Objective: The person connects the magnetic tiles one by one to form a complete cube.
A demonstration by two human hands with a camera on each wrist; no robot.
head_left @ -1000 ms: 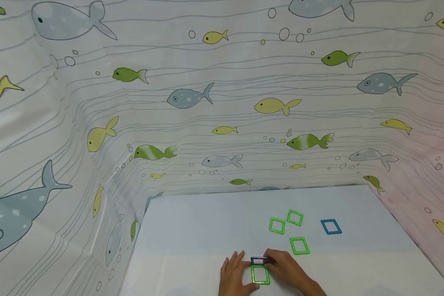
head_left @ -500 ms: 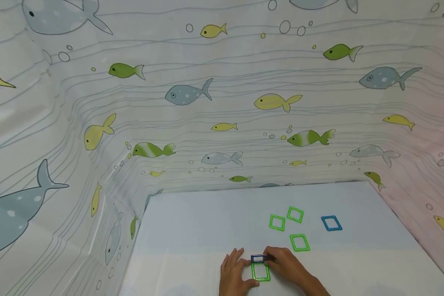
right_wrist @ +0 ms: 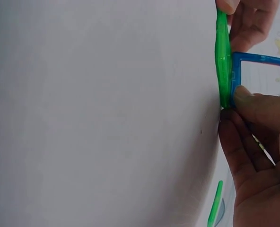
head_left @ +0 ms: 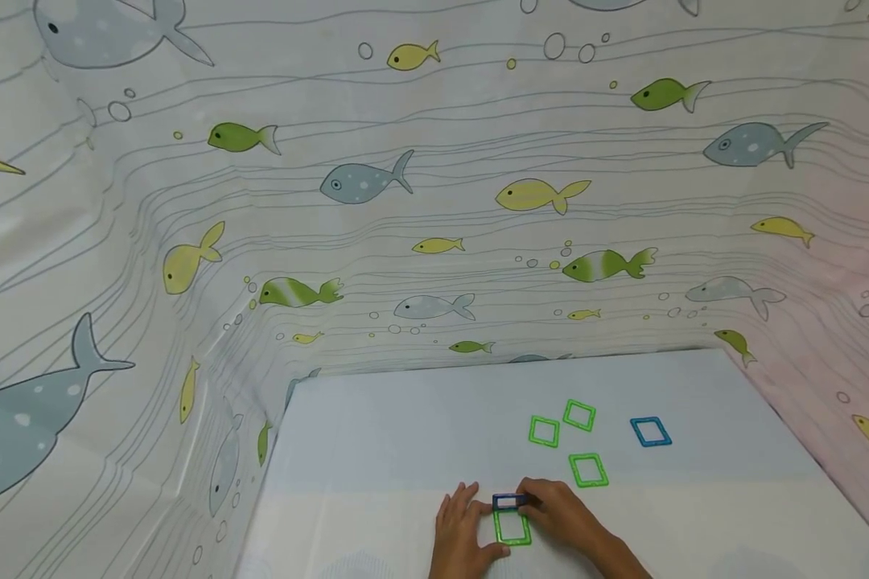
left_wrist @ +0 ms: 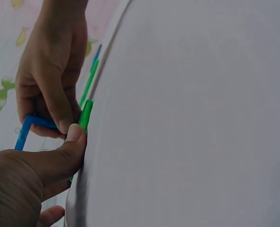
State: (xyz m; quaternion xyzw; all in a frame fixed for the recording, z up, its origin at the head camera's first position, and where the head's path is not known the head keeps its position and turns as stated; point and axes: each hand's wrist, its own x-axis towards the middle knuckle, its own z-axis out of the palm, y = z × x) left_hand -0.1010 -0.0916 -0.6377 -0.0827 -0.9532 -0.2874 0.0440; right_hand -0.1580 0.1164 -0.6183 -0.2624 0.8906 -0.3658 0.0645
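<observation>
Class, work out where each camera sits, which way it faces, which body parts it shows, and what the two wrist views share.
Head: worn on the head, facing forward and down; left hand and right hand show.
Left wrist: on the left wrist, facing that hand's work; left hand lower left, right above.
Right wrist: on the right wrist, facing its work; right hand lower right, left above.
Wrist views share: both hands, blue frame, green frame.

A wavy-lined white wall covering (head_left: 449,133) printed with blue-grey, green and yellow fish (head_left: 527,195) fills the upper frame, creased at the left and pink-tinged along the right edge, behind a flat white tabletop (head_left: 376,434) at lower center.
</observation>
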